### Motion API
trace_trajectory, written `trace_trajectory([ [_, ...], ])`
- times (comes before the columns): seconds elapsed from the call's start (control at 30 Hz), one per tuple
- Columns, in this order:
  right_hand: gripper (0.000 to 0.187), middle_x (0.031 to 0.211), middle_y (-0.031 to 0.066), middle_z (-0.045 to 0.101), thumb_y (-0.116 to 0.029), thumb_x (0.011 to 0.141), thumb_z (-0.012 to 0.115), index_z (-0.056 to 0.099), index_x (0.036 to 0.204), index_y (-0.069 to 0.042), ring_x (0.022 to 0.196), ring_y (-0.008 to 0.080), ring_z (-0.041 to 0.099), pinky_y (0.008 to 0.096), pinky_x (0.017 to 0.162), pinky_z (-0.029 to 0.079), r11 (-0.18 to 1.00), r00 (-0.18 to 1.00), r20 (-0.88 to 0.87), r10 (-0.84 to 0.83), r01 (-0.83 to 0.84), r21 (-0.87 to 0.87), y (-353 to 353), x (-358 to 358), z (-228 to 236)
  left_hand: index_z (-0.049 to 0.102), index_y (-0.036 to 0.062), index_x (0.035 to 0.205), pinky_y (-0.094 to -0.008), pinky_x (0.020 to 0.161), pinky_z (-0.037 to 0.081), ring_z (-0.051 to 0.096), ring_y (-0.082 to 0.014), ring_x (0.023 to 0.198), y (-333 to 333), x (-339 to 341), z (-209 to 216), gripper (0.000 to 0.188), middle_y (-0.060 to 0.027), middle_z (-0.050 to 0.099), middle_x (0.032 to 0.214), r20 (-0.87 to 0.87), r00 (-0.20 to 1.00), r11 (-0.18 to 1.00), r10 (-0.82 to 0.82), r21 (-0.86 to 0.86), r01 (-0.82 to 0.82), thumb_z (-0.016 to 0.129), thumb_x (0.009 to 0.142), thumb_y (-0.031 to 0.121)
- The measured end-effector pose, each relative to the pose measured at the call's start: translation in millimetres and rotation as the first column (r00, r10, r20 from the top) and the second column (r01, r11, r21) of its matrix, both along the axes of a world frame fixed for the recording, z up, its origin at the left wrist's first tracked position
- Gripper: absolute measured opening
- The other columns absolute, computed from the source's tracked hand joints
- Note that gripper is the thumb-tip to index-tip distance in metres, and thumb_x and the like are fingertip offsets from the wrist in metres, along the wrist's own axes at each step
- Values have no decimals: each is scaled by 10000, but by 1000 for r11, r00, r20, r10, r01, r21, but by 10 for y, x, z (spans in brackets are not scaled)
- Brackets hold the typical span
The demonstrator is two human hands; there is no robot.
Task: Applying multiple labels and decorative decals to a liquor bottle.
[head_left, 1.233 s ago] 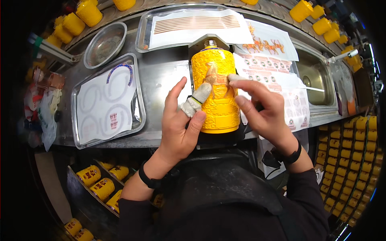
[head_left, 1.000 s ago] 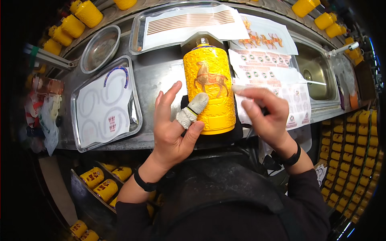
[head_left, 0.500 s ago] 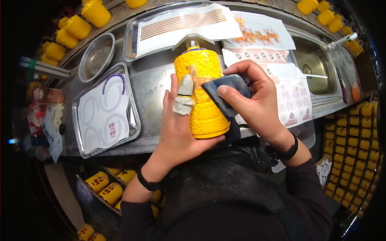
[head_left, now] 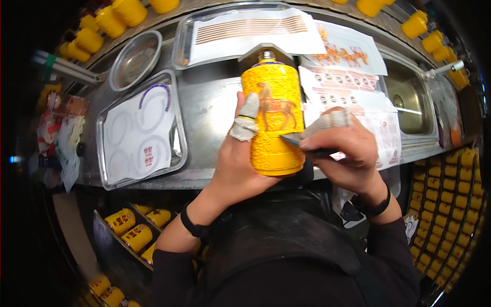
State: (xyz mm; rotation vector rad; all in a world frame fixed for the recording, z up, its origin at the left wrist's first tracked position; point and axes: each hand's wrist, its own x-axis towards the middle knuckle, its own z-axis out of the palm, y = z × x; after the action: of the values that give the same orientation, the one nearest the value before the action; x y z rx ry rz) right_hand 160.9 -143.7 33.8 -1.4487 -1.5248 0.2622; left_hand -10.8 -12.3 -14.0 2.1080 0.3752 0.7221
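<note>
A yellow embossed bottle [head_left: 279, 159] with a bare threaded neck leans back, its upper end against a dark metal rest [head_left: 249, 55]. A brown and red horse decal [head_left: 276, 105] shows on its front. My left hand [head_left: 232, 166] is wrapped round the bottle's left side and base, its thumb in a knitted finger cover [head_left: 244, 128] lying along the front. With my right hand [head_left: 350, 146] I pinch a dark flat scraper [head_left: 292, 140], seen nearly edge-on. The scraper's tip lies at the bottle's face just below the horse. A knitted cover [head_left: 332, 120] also sits on a right-hand finger.
At left lie a metal tray [head_left: 180, 148] with a decal sheet and a metal bowl [head_left: 116, 82]. Behind the bottle is a tray [head_left: 180, 46] with a striped sheet. Printed sheets [head_left: 386, 128] and a sink [head_left: 432, 128] are at right. Yellow bottles fill a rack [head_left: 445, 215] and a crate [head_left: 115, 243].
My right hand has turned the scraper from flat-on to edge-on and brought its tip below the horse. The horse decal now shows fully. The view has shifted slightly.
</note>
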Motion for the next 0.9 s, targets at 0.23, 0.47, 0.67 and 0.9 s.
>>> trace_trajectory([
  [0.23, 262, 830, 72, 705, 125, 686, 740, 693, 902, -16, 762, 141, 685, 243, 674, 535, 992, 989, 78, -122, 124, -22, -71, -92, 27, 213, -42, 1486, -427, 1101, 363, 347, -466, 1365, 26, -34, -99, 1132, -344, 193, 1517, 87, 996, 993, -23, 116, 13, 873, 644, 325],
  [0.47, 285, 937, 64, 653, 133, 747, 739, 625, 976, 7, 853, 126, 638, 248, 763, 523, 989, 973, -183, -145, 134, -69, -148, -67, -83, 180, -54, 1488, -413, 1137, 311, 309, -459, 1387, 43, -124, -55, 1189, -333, 152, 1531, 38, 999, 993, -21, 118, 17, 886, 629, 367],
  [0.67, 283, 1006, 44, 593, 50, 795, 742, 580, 1022, 0, 921, 108, 582, 225, 836, 470, 959, 845, -460, -272, 279, -55, -154, 30, -140, 487, 42, 1393, -350, 991, 471, 616, -235, 1141, 617, -776, 112, 826, -156, 618, 1267, -219, 972, 994, 83, -51, -97, 874, 684, 208],
  [0.9, 287, 1006, 24, 584, 14, 800, 754, 574, 1021, -14, 938, 93, 560, 227, 859, 447, 965, 805, -534, -260, 239, -110, -198, 29, -175, 632, 18, 1172, -324, 755, 512, 633, -213, 816, 1663, -1823, -117, 568, -123, 648, 896, -622, 610, 848, 492, 182, -499, 840, 683, 217],
])
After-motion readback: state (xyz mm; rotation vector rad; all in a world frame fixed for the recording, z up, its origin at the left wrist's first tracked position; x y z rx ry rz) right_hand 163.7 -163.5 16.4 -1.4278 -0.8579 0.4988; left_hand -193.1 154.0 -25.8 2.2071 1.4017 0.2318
